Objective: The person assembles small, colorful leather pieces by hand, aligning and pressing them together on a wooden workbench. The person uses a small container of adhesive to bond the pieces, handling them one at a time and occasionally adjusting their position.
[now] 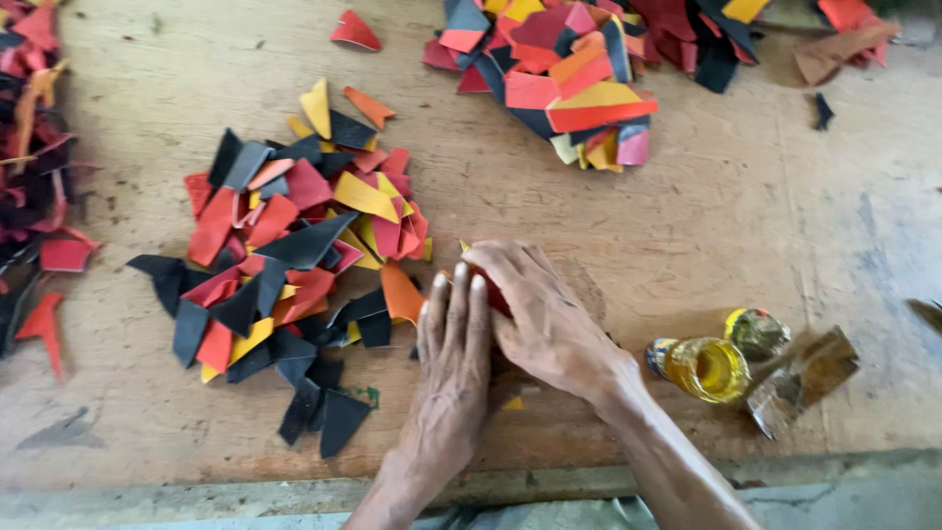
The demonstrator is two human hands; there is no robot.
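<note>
Both hands press down together near the front edge of the worn wooden table [687, 216]. The left hand [453, 344] lies flat, fingers straight and close, while the right hand [545, 314] is laid across beside it with fingers curled over a small red piece [497, 294], of which only a sliver shows between them; whether either hand truly grips it or merely pins it flat I cannot tell. The heap of red, black, yellow and orange offcuts [294, 245] sits just left of the hands, within easy reach. A second heap [569, 69] lies well apart at the far edge. An open jar of yellowish liquid [705, 368] lies tipped just right of the right wrist, its lid [756, 332] beside it.
</note>
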